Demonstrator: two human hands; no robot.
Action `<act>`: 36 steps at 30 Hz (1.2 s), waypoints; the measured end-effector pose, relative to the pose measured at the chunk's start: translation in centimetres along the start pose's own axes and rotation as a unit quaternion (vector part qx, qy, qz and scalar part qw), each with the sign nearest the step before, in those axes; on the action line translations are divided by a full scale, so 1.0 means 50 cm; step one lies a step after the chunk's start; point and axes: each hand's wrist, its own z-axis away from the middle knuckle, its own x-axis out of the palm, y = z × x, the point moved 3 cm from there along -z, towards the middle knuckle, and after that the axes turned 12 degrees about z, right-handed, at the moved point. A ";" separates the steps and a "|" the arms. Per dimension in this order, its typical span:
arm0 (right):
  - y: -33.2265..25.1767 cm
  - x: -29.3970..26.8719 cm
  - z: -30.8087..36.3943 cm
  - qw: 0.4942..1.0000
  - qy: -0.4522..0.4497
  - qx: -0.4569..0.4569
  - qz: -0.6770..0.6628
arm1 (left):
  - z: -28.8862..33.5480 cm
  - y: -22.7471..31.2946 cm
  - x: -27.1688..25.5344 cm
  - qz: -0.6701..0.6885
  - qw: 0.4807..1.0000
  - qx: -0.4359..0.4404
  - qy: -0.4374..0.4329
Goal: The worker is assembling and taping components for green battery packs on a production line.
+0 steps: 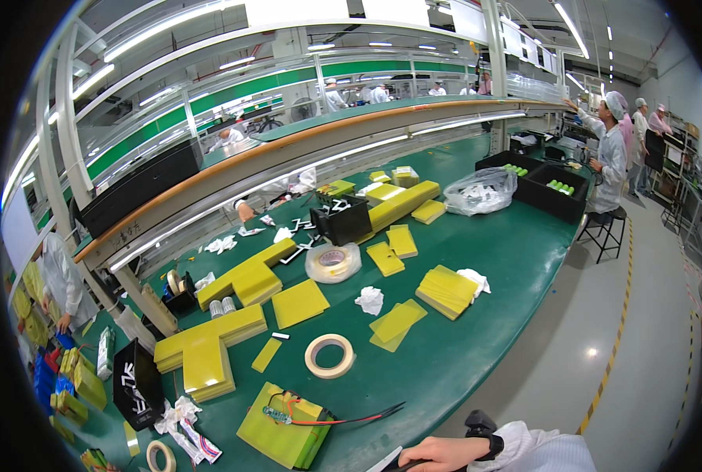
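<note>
We work at a long green table (pixel 461 358), its yellow stacks (pixel 209 366) set back from the near edge, probably to leave working room. Two joined black boxes (pixel 555 203) at the far right hold green cells, presumably to stop them rolling. The yellow-and-green pack (pixel 276 440) lies flat near us, its circuit board (pixel 277 415) uppermost, likely so the wiring can be reached; its red and black wires (pixel 366 415) trail toward our right hand (pixel 439 453). That hand, at the lower edge, has its fingers wrapped around the dark handle of a bladed tool (pixel 387 459), whose kind we cannot tell. Our left hand is out of the picture, so we cannot tell its grip. Counting, we have one pack, two cream tape rolls (pixel 331 356), two small grey cylinders (pixel 223 306) and one circuit board.
</note>
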 end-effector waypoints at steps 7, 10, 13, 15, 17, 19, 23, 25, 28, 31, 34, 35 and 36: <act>0.036 -0.021 0.014 0.995 -0.049 0.004 -0.086 | 0.050 0.010 0.119 0.354 0.835 -0.198 -0.372; 0.057 -0.014 0.013 0.973 -0.103 0.101 -0.179 | 0.069 0.025 0.193 0.339 0.852 -0.290 -0.273; 0.007 0.004 -0.010 0.953 -0.086 0.086 -0.278 | 0.060 0.019 0.234 0.346 0.848 -0.285 -0.282; -0.010 0.029 -0.019 0.952 -0.082 0.055 -0.290 | 0.052 0.011 0.244 0.352 0.848 -0.266 -0.293; -0.021 0.032 -0.021 0.980 -0.117 0.029 -0.156 | 0.036 0.010 0.242 0.375 0.840 -0.248 -0.305; -0.043 -0.007 -0.025 0.992 -0.092 -0.090 -0.006 | 0.021 0.003 0.223 0.403 0.826 -0.217 -0.328; 0.030 -0.141 -0.066 0.962 -0.024 -0.037 0.269 | -0.002 0.001 0.168 0.358 0.860 -0.097 -0.351; 0.105 -0.212 -0.144 0.955 0.066 0.029 0.289 | 0.006 -0.014 0.147 0.242 0.932 -0.060 -0.264; 0.311 -0.289 -0.236 0.911 0.192 0.103 0.351 | 0.026 -0.026 0.168 0.288 0.933 -0.047 -0.211; 0.454 -0.294 -0.307 0.839 0.282 0.122 0.450 | 0.039 -0.044 0.180 0.229 0.962 -0.047 -0.143; 0.513 -0.281 -0.337 0.804 0.304 0.142 0.492 | 0.048 -0.052 0.179 0.169 0.982 -0.045 -0.066; 0.521 -0.276 -0.342 0.791 0.306 0.147 0.509 | 0.044 -0.033 0.181 0.168 0.983 -0.047 -0.059; 0.530 -0.276 -0.337 0.794 0.301 0.150 0.506 | 0.036 -0.011 0.187 0.092 0.984 -0.110 -0.109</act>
